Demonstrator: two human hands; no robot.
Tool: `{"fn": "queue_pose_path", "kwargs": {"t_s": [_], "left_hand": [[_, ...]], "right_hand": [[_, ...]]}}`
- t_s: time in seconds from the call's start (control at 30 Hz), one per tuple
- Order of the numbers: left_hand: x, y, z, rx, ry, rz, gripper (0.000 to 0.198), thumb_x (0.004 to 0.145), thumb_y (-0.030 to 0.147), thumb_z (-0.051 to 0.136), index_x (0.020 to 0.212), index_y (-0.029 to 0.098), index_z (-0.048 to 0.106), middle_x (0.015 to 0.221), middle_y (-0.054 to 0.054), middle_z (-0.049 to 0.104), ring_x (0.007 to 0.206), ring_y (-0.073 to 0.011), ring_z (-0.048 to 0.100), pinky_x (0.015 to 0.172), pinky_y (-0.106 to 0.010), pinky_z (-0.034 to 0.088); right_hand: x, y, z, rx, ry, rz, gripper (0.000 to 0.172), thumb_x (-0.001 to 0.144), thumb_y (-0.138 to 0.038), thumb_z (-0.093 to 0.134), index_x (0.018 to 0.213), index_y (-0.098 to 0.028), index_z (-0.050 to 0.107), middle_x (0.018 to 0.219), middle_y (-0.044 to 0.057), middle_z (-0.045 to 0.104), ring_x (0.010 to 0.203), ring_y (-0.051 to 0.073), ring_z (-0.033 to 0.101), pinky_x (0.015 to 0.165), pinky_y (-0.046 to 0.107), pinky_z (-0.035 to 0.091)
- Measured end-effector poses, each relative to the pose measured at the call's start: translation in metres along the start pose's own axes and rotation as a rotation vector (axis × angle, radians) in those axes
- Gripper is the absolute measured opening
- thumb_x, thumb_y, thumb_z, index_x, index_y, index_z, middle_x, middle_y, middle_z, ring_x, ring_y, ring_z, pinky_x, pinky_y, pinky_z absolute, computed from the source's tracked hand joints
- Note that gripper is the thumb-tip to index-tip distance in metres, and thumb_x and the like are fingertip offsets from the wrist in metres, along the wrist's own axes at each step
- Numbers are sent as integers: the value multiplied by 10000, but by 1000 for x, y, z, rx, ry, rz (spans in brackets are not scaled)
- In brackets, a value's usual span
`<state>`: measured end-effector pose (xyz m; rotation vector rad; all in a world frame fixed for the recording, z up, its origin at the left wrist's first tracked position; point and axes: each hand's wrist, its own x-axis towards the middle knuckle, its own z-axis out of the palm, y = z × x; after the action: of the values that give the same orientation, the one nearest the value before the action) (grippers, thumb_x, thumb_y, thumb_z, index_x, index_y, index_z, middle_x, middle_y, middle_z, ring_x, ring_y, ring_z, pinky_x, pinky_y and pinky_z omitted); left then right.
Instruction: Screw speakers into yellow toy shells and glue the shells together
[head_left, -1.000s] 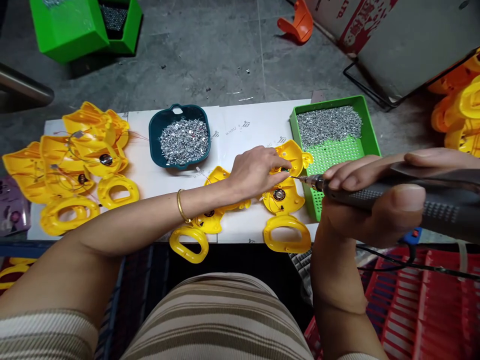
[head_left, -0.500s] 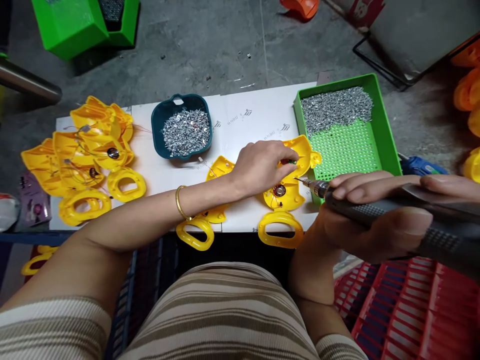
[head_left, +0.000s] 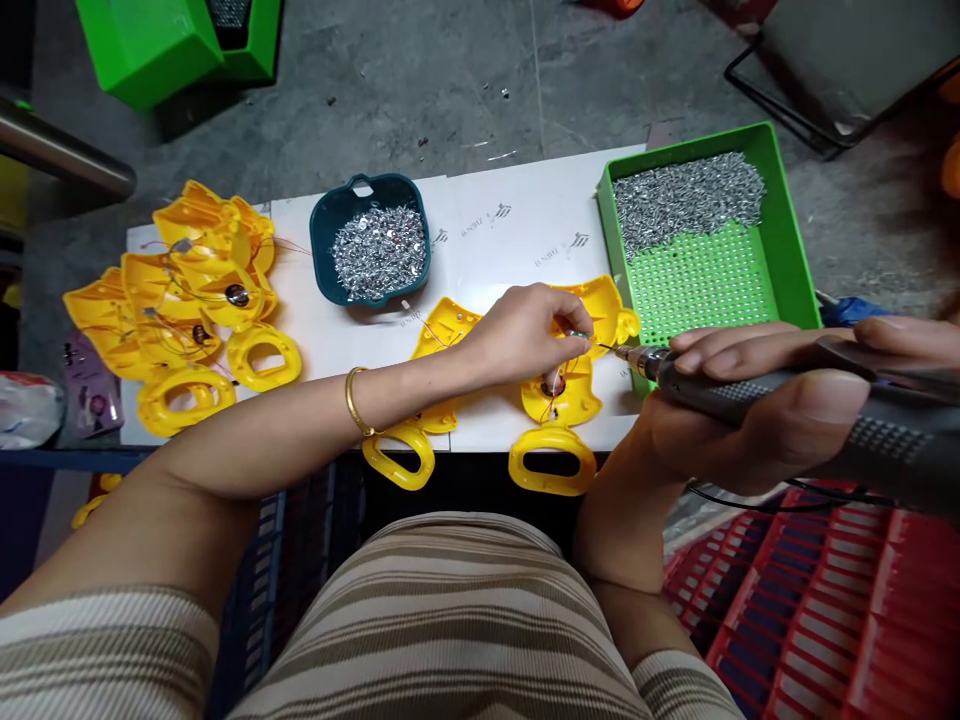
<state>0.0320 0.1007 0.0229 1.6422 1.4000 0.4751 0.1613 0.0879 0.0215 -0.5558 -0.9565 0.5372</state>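
My left hand [head_left: 536, 330] pinches a small green circuit board [head_left: 579, 335] over a yellow plastic shell [head_left: 574, 395], whose round speaker is partly hidden by the fingers. Wrapped in my right hand [head_left: 765, 400] is a dark grey electric screwdriver [head_left: 750, 390]. Its thin bit points left and ends just right of my left fingertips, close to the shell's edge. A yellow ring-shaped handle [head_left: 553, 461] forms the near end of that shell. Another yellow shell [head_left: 444, 328] lies partly beneath my left forearm.
A dark teal bin [head_left: 324, 265] of small metal screws stands behind my left forearm. On the right is a green perforated basket [head_left: 720, 285] with more screws. Wired yellow shells [head_left: 161, 290] are piled on the left. Red crates [head_left: 810, 600] stand below right.
My left hand has lowered the circuit board slightly toward me and left, over the speaker area. The screwdriver stays close beside it. The whole view has shifted a little.
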Motion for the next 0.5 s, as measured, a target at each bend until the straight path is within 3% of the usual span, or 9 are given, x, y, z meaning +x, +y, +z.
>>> {"fn": "queue_pose_path", "kwargs": {"t_s": [0.1, 0.23, 0.37, 0.5], "left_hand": [[-1, 2, 1, 36, -40, 8, 99, 833, 164, 617, 872, 175, 708, 933, -11, 742, 569, -90, 658, 677, -267, 534], [-1, -5, 2, 245, 81, 85, 147, 837, 192, 628, 936, 199, 735, 923, -17, 754, 793, -168, 690, 753, -309, 524], [-6, -15, 3, 482, 180, 220, 187, 897, 289, 607, 1001, 226, 749, 966, -34, 739, 889, -212, 629, 755, -349, 486], [-7, -23, 6, 518, 269, 280, 167, 891, 316, 634, 979, 256, 763, 975, -43, 696, 955, -226, 541, 736, -339, 440]], "right_hand": [[-1, 0, 0, -26, 23, 18, 181, 865, -304, 570, 707, -228, 611, 565, -39, 300, 480, 75, 392, 545, 192, 472], [-3, -7, 0, -90, 6, 62, 225, 864, -350, 577, 677, -227, 599, 572, -34, 319, 496, 89, 415, 549, 236, 480], [2, -19, -1, -162, -11, 109, 246, 857, -365, 597, 659, -218, 598, 584, -26, 379, 530, 95, 463, 573, 254, 494], [14, -29, -1, -179, -88, 127, 167, 881, -313, 578, 743, -238, 635, 623, -29, 451, 586, 91, 506, 645, 261, 516]]}}
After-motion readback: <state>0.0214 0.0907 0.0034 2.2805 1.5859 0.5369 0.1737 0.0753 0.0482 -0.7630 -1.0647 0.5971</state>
